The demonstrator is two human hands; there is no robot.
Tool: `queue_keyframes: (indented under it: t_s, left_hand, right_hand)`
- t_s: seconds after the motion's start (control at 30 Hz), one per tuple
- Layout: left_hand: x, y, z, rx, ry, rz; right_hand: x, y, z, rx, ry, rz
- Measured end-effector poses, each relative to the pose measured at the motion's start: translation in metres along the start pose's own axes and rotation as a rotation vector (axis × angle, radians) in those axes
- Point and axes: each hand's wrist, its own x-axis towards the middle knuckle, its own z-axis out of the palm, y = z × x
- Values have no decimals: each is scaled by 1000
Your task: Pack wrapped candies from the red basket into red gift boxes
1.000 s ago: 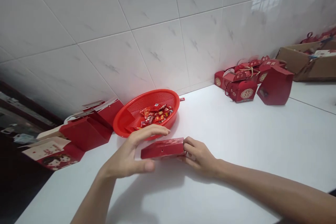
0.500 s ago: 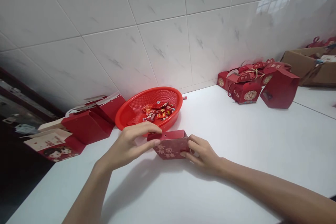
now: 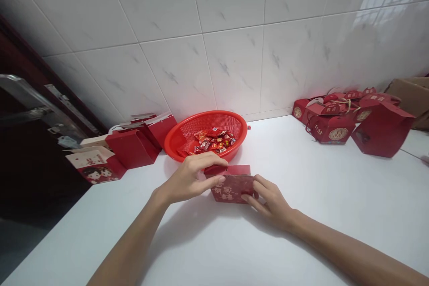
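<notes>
A red paper gift box (image 3: pixel 231 189) with pale printed characters stands upright on the white table in front of me. My left hand (image 3: pixel 197 174) pinches its top left edge, thumb on the near side and fingers over the top. At the lower right side, my right hand (image 3: pixel 270 199) grips the box between thumb and fingers. Just behind the box sits a red plastic basket (image 3: pixel 174 134), with several wrapped candies (image 3: pixel 216 140) in it. The far side of the box is hidden.
Several red gift boxes and bags (image 3: pixel 132 149) stand at the left edge of the table (image 3: pixel 214 250). More red boxes (image 3: pixel 335 127) are grouped at the right by the tiled wall (image 3: pixel 234 67). Behind them is a cardboard carton (image 3: pixel 407 94). A dark door with a metal handle (image 3: pixel 23 116) is at far left.
My view has swung left, so everything sits further right in the picture. Both hands keep their hold on the box; its top flap appears tilted a little further back.
</notes>
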Motion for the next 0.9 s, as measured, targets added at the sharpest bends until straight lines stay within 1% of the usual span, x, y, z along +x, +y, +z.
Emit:
queue_keyframes:
  t_s: [0.17,0.3,0.4,0.53,0.6,0.7,0.8,0.9]
  left_hand:
    - [2,-3,7,-68,35,-39]
    - [4,-4,11,-117,-6,-35]
    - [4,-4,12,-166,-21,-52]
    - [4,-3,13,-309,-57,-125]
    - [5,-3,15,-356,-53,-154]
    - [8,-4,20,-428,13,-234]
    - [12,-5,24,-592,84,-363]
    - [15,-7,26,-711,84,-472]
  right_hand:
    - [-1,1,1,-2,-29,29]
    - [-1,1,1,3,-47,66]
    - [0,1,-1,11,-36,82]
    - [3,3,-7,21,3,116]
    - [4,3,-9,20,16,126]
    - [4,3,-9,22,34,105]
    - [3,3,-5,15,54,38]
    - [3,2,-3,-7,50,-1]
